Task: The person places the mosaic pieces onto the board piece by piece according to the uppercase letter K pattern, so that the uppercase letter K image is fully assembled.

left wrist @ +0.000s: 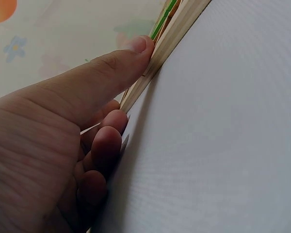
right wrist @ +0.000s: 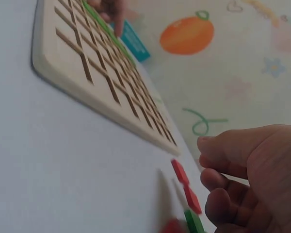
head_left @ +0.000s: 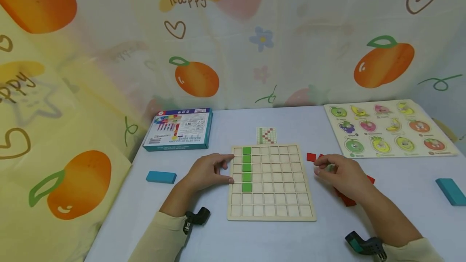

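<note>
A wooden grid board (head_left: 271,218) lies flat on the white table. Several green square tiles (head_left: 246,167) fill part of its second column from the left. My left hand (head_left: 209,170) touches the board's left edge with thumb and forefinger extended; in the left wrist view the thumb (left wrist: 111,68) rests against the wooden side. To the right of the board my right hand (head_left: 342,175) hovers over loose tiles, fingers loosely bent, nothing visible between them. Red tiles (right wrist: 180,171) and a green tile (right wrist: 194,221) lie below its fingertips. The hand hides part of the red pieces (head_left: 346,199).
A small pattern card (head_left: 266,130) lies behind the board. A boxed set (head_left: 178,130) is at the back left, a fruit picture board (head_left: 391,128) at the back right. One blue block (head_left: 161,177) lies left, another blue block (head_left: 451,191) far right. A printed curtain (head_left: 233,51) hangs behind.
</note>
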A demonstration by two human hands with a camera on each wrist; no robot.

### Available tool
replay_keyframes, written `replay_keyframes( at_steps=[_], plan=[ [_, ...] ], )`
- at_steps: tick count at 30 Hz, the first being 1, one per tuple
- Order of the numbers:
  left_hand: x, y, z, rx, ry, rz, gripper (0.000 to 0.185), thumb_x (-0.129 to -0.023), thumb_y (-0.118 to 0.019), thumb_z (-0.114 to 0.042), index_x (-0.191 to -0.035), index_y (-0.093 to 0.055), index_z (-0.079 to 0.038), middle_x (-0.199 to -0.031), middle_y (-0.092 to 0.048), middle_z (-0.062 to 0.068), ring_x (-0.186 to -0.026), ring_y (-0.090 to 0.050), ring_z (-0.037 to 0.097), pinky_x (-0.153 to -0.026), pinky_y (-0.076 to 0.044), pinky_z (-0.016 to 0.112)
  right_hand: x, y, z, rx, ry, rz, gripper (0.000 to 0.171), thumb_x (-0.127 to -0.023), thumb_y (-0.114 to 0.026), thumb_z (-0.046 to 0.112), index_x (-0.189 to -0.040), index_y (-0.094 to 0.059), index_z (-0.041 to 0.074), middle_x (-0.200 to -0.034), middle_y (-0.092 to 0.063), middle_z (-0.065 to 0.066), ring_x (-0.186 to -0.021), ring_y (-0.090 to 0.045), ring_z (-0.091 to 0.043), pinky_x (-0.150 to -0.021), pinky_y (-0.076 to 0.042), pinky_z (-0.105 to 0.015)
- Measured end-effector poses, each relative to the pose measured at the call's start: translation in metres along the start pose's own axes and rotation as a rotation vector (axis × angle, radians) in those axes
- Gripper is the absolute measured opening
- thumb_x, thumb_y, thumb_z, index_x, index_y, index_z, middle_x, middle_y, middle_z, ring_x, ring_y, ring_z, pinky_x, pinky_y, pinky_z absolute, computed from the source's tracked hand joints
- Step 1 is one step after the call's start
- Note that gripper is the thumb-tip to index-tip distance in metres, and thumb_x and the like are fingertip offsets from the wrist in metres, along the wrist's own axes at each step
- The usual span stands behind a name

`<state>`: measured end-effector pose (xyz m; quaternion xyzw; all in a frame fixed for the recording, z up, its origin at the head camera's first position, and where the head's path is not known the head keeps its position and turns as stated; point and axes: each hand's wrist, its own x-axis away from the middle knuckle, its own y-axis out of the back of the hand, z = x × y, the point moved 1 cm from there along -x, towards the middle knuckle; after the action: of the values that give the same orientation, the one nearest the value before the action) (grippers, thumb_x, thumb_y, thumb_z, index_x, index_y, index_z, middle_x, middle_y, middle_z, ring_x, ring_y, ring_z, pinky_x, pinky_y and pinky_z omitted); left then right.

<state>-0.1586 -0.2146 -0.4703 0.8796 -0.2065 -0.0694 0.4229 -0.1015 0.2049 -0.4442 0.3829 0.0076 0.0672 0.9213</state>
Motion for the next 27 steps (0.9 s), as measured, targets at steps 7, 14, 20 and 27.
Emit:
replay_keyframes(
  at_steps=[7, 14, 20, 27],
  plan=[
    [0.000, -0.001, 0.004, 0.000, -0.003, -0.008, 0.079, -0.078, -0.098, -0.038, -0.148, -0.067, -0.020, -0.098, -0.061, -0.012, -0.075, -0.056, 0.011, -0.065, -0.046, 0.029, 0.002, 0.018, -0.023, 0.048, -0.078, 0.011, 0.031, -0.099, -0.077, 0.026, -0.123, -0.073, 0.007, -0.104, -0.070, -0.007, -0.080, -0.058, -0.024, -0.061, -0.050, -0.033],
    [0.001, -0.002, 0.004, 0.011, 0.000, -0.006, 0.079, -0.078, -0.098, -0.039, -0.148, -0.067, -0.020, -0.097, -0.061, -0.012, -0.075, -0.056, 0.011, -0.066, -0.046, 0.029, 0.003, 0.023, -0.034, 0.107, -0.063, -0.004, 0.030, -0.097, -0.079, 0.022, -0.121, -0.074, 0.004, -0.099, -0.067, -0.004, -0.083, -0.058, -0.022, -0.062, -0.050, -0.031],
    [0.002, -0.001, 0.002, 0.006, 0.006, -0.003, 0.079, -0.078, -0.098, -0.038, -0.148, -0.066, -0.020, -0.097, -0.061, -0.011, -0.076, -0.057, 0.012, -0.066, -0.046, 0.029, 0.001, 0.022, -0.036, 0.159, -0.049, 0.009, 0.027, -0.095, -0.081, 0.020, -0.117, -0.076, 0.006, -0.097, -0.066, -0.003, -0.084, -0.057, -0.023, -0.065, -0.049, -0.034],
    [0.000, -0.002, 0.003, 0.001, 0.002, -0.004, 0.079, -0.078, -0.098, -0.039, -0.148, -0.067, -0.021, -0.097, -0.061, -0.012, -0.076, -0.057, 0.011, -0.066, -0.046, 0.029, 0.000, 0.022, -0.036, 0.171, -0.042, 0.029, 0.025, -0.092, -0.082, 0.018, -0.114, -0.075, 0.008, -0.098, -0.065, -0.004, -0.086, -0.057, -0.024, -0.067, -0.051, -0.035]
  ],
)
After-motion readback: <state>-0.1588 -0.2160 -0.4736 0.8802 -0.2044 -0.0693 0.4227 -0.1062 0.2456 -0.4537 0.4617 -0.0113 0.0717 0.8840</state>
